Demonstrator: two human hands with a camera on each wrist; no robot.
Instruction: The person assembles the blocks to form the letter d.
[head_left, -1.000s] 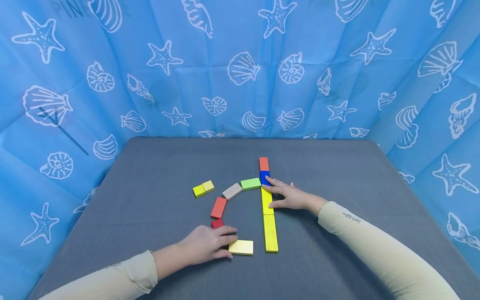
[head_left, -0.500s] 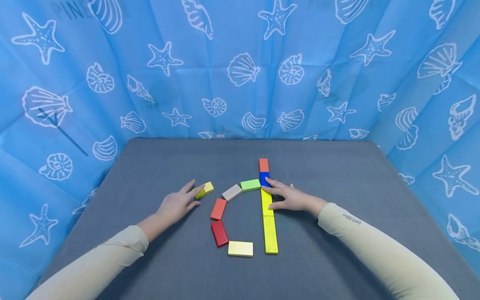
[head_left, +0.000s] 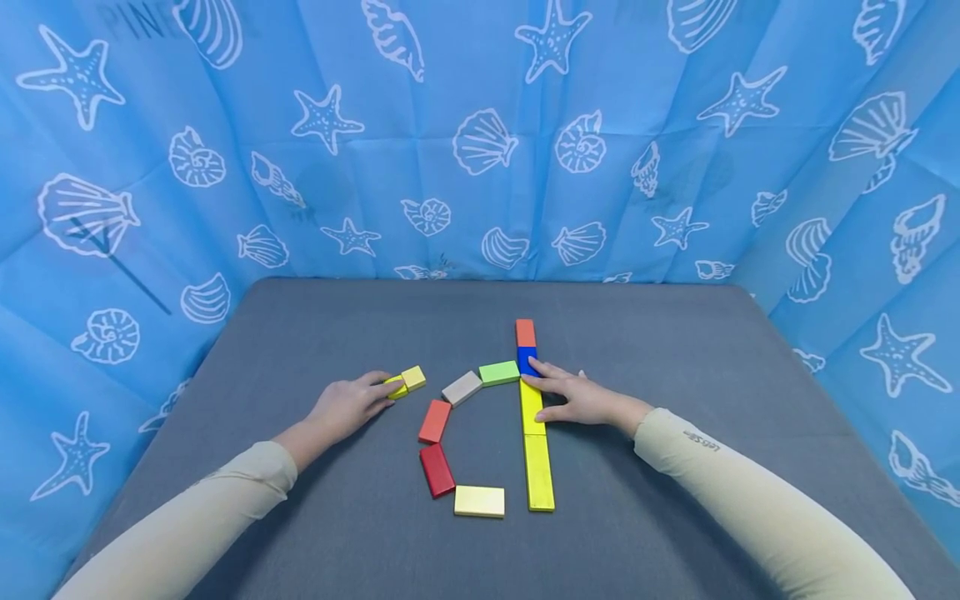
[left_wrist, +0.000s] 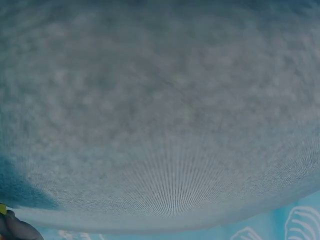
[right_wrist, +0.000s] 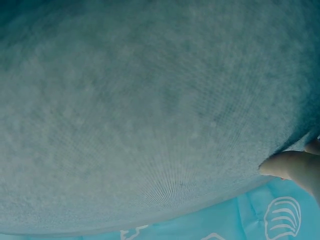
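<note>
My left hand [head_left: 347, 407] pinches a small bright yellow block [head_left: 395, 389] at the left of the arrangement. A paler yellow block [head_left: 414, 378] touches its far right side. On the right, my right hand [head_left: 588, 402] rests its spread fingers on a straight column, touching the blue block [head_left: 527, 358] and the upper long yellow block [head_left: 530, 406]. An orange block [head_left: 525, 332] tops that column, and a second long yellow block [head_left: 539, 473] forms its near end. Only a yellow corner and fingertips show in the left wrist view; a finger shows in the right one.
Left of the column curves an arc of blocks: green [head_left: 499, 373], beige [head_left: 461, 388], orange-red [head_left: 435, 422], dark red [head_left: 437, 471] and pale yellow [head_left: 480, 502]. They lie on a grey cloth-covered table [head_left: 637, 517]. A blue shell-print curtain [head_left: 420, 167] hangs behind and beside it.
My left hand has left the dark red and pale yellow blocks, moved up and left, and taken hold of the small yellow block. My right hand has stayed on the column.
</note>
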